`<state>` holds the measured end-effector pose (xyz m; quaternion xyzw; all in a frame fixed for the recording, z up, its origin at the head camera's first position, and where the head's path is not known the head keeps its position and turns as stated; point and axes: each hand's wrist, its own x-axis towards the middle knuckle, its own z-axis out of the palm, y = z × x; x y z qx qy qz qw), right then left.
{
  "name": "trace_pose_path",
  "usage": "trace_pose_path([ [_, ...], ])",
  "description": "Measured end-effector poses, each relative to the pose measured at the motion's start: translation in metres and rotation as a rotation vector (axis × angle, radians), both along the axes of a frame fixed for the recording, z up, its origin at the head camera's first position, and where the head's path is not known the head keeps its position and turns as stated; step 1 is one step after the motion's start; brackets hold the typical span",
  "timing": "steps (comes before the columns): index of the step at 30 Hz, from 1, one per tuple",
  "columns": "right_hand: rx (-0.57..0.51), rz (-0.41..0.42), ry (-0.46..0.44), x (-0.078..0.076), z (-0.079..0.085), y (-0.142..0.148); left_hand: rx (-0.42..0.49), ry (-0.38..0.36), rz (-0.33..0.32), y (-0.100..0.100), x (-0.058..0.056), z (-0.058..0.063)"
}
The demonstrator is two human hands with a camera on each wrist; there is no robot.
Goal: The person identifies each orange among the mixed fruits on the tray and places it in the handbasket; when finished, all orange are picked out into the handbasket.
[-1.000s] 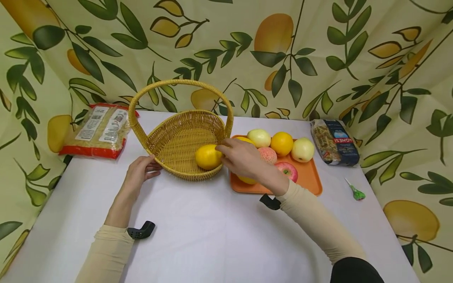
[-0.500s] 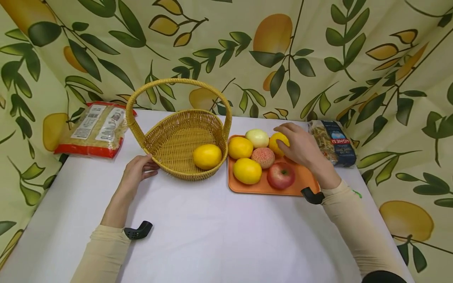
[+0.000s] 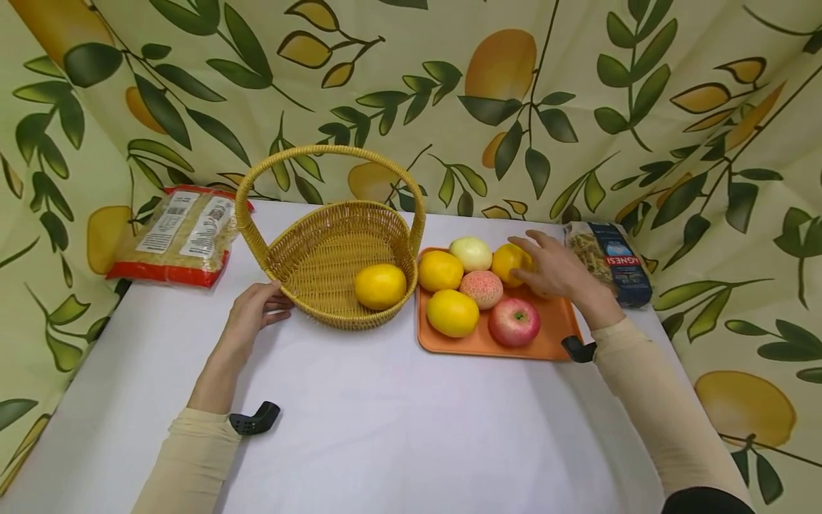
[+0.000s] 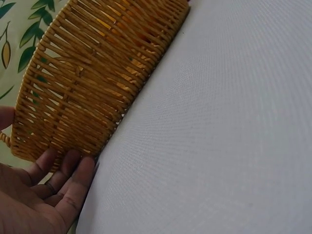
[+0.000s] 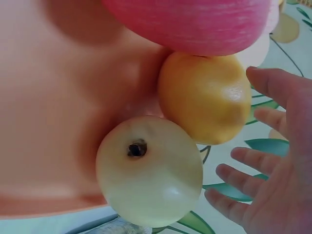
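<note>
My left hand [image 3: 252,314] holds the near left side of the wicker basket [image 3: 321,278], thumb at the rim and fingers against the woven wall [image 4: 83,87]. A lemon [image 3: 380,286] lies inside the basket. Over the back right of the orange tray [image 3: 546,343], my right hand [image 3: 559,268] is spread beside an orange [image 3: 507,264]. In the right wrist view its fingers are apart from the orange [image 5: 204,97] and a pale green fruit [image 5: 151,175], which the hand mostly hides in the head view. Also on the tray are two lemons [image 3: 452,313], a red apple [image 3: 514,322], a speckled pink fruit [image 3: 481,288] and a pale oval fruit [image 3: 471,253].
A red-edged bag of grain [image 3: 176,235] lies at the back left. Behind the right hand is a dark blue pasta bag [image 3: 619,264]. The white-covered table [image 3: 385,421] backs onto a leaf-patterned curtain [image 3: 411,43].
My right hand has let go of the lemon in the basket and moved right to the orange on the tray, fingers spreading. The left hand stays at the basket.
</note>
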<state>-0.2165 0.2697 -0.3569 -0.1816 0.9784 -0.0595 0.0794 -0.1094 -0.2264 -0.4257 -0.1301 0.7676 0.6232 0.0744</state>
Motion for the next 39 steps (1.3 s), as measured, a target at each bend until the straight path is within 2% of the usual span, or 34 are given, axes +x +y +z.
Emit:
trace_pose_path([
  [8, 0.063, 0.034, -0.013, -0.006, -0.01, 0.0, 0.008, 0.004, -0.01, 0.0, 0.0, 0.001],
  [13, 0.038, 0.059, -0.018, -0.007, -0.013, 0.0, 0.002, 0.0, -0.007, 0.0, 0.0, 0.001],
  [24, 0.013, 0.116, 0.047, -0.006, -0.017, 0.001, 0.015, 0.027, -0.014, 0.0, 0.0, 0.001],
  [34, 0.012, 0.117, 0.049, -0.005, -0.016, 0.0, 0.007, 0.02, -0.009, 0.0, -0.001, 0.001],
  [39, 0.003, 0.128, 0.095, -0.004, -0.018, 0.0, 0.004, 0.015, -0.01, 0.0, 0.0, 0.0],
])
